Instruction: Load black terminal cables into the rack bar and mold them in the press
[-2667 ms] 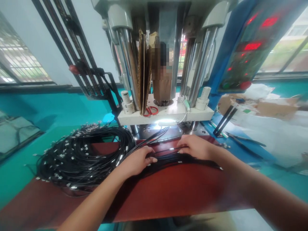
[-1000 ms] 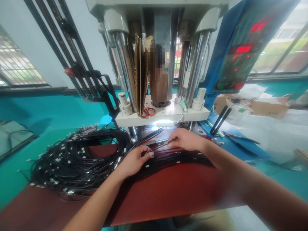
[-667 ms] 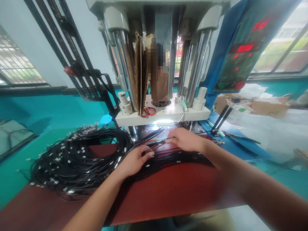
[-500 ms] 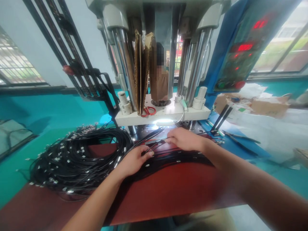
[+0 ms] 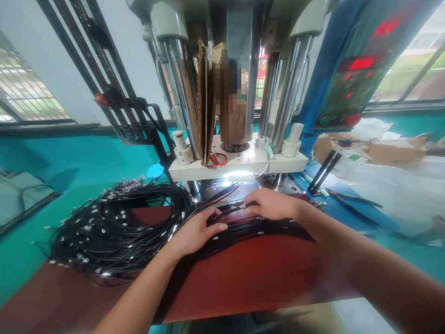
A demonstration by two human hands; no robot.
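Fingertips of my right hand close on a thin black cable near a small white connector. My left hand lies over black cables, its thumb stretched out and apart from the index finger; its other fingers are partly hidden. A bundle of black cables runs across the red-brown board below both hands. To the left lies a large coil of black cables with many small white connectors. Behind my hands, several cable ends reach toward the lit metal plate under the press.
Red-handled scissors and folded cardboard stand on the press plate. At right are a blue control panel with red digits, black tweezers-like tools and white plastic bags. The red-brown board spans the front.
My left thumb and index finger have spread farther apart. My right hand keeps its fingertip hold on the cable, its position slightly shifted. The whole view has moved a little.
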